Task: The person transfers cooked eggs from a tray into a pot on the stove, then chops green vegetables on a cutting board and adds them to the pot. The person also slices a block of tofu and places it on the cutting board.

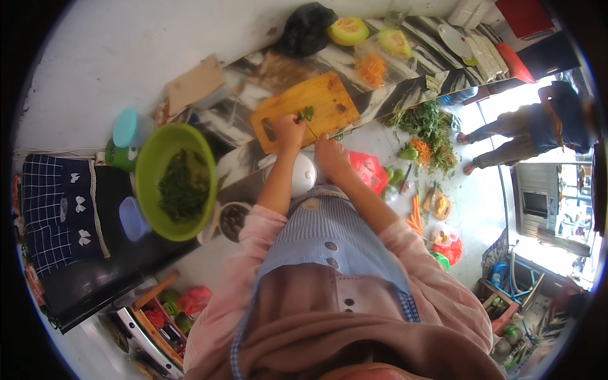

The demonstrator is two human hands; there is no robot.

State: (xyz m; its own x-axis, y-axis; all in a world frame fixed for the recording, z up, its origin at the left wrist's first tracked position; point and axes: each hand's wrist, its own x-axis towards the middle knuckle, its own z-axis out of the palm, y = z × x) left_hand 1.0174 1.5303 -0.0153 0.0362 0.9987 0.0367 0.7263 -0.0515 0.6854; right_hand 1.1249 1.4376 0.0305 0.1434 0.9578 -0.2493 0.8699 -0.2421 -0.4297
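A yellow-brown cutting board with a handle slot lies on the marble-patterned counter. My left hand rests over its near edge, the fingers closed on a small bunch of green leaves. Just right of it, my right hand grips a knife. The blade shows as a thin dark line over the board, close to the left fingertips, and the fist covers the handle. To the left stands a large green basin with cut leafy greens inside.
Behind the board are a black plastic bag, a cut yellow melon and shredded orange vegetable in clear plastic. A white round-lidded appliance stands below my forearms. Greens and carrots lie on the floor. A person stands right.
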